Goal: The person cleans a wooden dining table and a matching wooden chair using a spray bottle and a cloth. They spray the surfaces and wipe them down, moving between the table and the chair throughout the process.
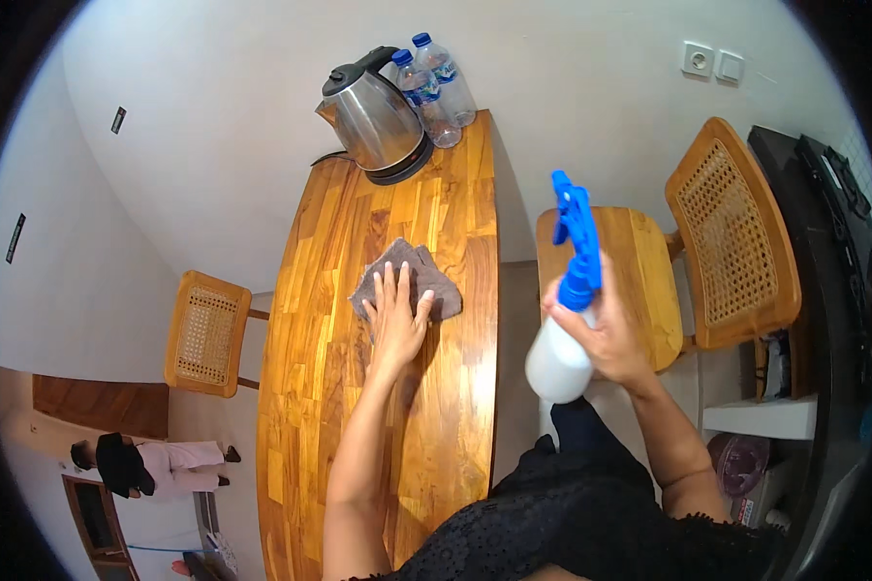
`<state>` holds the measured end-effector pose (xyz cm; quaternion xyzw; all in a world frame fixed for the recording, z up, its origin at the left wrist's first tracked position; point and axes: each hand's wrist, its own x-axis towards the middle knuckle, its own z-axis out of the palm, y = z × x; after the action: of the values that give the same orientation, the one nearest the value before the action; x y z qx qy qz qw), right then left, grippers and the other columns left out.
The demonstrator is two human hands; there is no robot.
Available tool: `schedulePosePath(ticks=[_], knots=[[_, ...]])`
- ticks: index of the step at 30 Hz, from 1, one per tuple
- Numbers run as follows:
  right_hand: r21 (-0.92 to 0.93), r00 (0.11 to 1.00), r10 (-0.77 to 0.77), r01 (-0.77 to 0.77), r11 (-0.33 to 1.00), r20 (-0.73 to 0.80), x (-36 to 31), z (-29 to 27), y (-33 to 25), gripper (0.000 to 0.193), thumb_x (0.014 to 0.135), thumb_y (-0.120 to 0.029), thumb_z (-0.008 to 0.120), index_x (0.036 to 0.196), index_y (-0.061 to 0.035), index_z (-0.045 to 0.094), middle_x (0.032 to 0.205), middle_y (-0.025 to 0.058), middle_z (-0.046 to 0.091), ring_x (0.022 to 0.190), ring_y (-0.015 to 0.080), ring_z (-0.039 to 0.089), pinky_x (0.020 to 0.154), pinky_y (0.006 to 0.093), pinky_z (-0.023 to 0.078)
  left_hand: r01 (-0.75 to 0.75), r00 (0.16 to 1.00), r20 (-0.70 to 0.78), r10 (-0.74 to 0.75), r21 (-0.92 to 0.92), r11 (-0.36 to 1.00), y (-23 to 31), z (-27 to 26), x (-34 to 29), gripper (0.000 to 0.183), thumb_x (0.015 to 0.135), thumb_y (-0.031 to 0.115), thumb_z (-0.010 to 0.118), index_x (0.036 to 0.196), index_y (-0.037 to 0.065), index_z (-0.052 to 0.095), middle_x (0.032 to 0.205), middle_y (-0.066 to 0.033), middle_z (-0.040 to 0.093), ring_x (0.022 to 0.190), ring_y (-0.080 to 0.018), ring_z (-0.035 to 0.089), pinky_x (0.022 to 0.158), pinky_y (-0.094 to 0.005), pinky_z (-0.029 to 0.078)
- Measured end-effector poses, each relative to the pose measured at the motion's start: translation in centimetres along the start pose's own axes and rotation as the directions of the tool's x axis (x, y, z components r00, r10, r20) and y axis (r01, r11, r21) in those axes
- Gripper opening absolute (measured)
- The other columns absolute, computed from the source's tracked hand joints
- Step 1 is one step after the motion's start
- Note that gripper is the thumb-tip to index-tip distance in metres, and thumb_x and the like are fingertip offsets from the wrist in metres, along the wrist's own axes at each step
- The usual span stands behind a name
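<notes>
My left hand (397,315) lies flat with fingers spread on a folded grey-brown cloth (438,288), pressing it against the wooden table (325,387). Off the table's right side, my right hand (610,334) grips a spray bottle (559,360) around its neck and upper body. The bottle is white and translucent, with a blue trigger head (578,228) pointing up and away from me. It is held slightly tilted in the air, and no finger shows on the trigger.
A steel kettle (378,126) and two plastic bottles (426,97) stand at the table's far end. Cane-backed chairs are at the right (736,242) and left (206,334). A dark cabinet (824,290) lines the right side. Another person (145,465) stands far left.
</notes>
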<state>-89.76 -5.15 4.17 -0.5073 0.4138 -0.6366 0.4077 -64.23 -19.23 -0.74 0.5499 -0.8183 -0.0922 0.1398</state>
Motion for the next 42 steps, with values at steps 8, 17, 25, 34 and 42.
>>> schedulePosePath(ticks=[8,17,25,34,42], knots=[[-0.012,0.96,0.26,-0.263,0.965,-0.104,3.9,-5.4,6.0,0.071,0.079,-0.002,0.063,0.136,-0.0014,0.022,0.085,0.0032,0.052,0.076,0.0105,0.052,0.073,0.0274,0.044,0.031,0.995,0.088,-0.043,0.143,0.989,2.8,3.1,9.4,0.073,0.083,0.058,0.048,0.143,0.022,0.024,0.15,-0.0149,0.012,0.137,-0.0409,0.004,0.1,-0.0689,0.012],[-0.123,0.955,0.294,-0.295,0.947,-0.028,12.5,-7.9,10.9,0.067,0.076,-0.002,0.065,0.135,-0.0021,0.033,0.075,0.0023,0.054,0.068,0.0094,0.051,0.065,0.0254,0.044,0.32,0.94,0.053,-0.336,0.197,0.927,-6.0,1.7,17.3,0.075,0.084,0.06,0.044,0.144,0.021,0.021,0.151,-0.0088,0.012,0.138,-0.035,0.007,0.101,-0.0667,0.015],[-0.192,0.948,0.317,-0.312,0.93,-0.003,17.0,-8.1,11.7,0.05,0.076,-0.007,0.066,0.118,-0.0034,0.039,0.073,0.0015,0.053,0.067,0.0097,0.051,0.064,0.0261,0.043,0.477,0.877,-0.047,-0.478,0.193,0.857,-16.9,1.1,25.9,0.063,0.088,0.058,0.035,0.143,0.027,0.024,0.151,-0.0036,0.015,0.139,-0.0318,0.008,0.101,-0.0674,0.014],[-0.354,0.858,0.509,-0.5,0.791,-0.074,16.7,-9.8,12.1,0.051,0.076,-0.011,0.068,0.121,-0.0007,0.047,0.074,0.0025,0.056,0.069,0.0109,0.055,0.064,0.0259,0.045,0.529,0.849,-0.097,-0.52,0.174,0.831,-21.1,1.0,37.2,0.068,0.084,0.06,0.037,0.141,0.022,0.03,0.151,-0.0033,0.015,0.139,-0.0302,0.008,0.101,-0.0682,0.014],[-0.265,0.876,0.482,-0.463,0.845,0.007,17.6,-8.1,12.0,0.018,0.075,-0.01,0.068,0.085,-0.0043,0.053,0.072,0.002,0.056,0.066,0.0096,0.054,0.061,0.0259,0.044,0.558,0.827,-0.142,-0.544,0.09,0.825,-33.5,-1.7,29.5,0.066,0.086,0.06,0.032,0.141,0.024,0.029,0.149,-0.0068,0.019,0.138,-0.0283,0.014,0.101,-0.0656,0.019]])
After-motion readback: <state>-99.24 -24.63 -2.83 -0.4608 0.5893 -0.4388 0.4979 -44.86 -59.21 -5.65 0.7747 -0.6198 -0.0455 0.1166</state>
